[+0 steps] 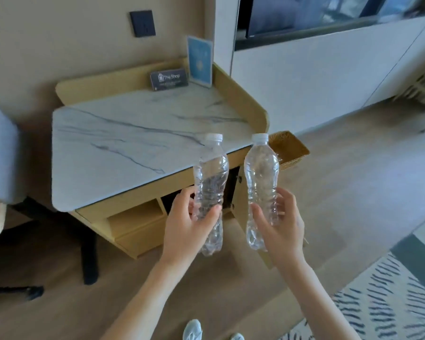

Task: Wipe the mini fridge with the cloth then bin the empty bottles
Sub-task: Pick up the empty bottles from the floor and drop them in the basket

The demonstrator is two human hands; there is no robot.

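Two bottles: we hold both upright in front of the cabinet, caps on, apart.
Basket: woven, beside the cabinet; contents hidden.
Left bottle: clear, crumpled, empty; our left hand wraps it.
Right bottle: empty; our right hand clasps it.

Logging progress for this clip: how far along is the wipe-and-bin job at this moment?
No cloth shows, and the fridge wipe cannot be confirmed. In hand: the left hand grips one empty bottle, the right hand the other bottle, both capped and upright. Left: binning them, perhaps in the woven basket beside the cabinet.
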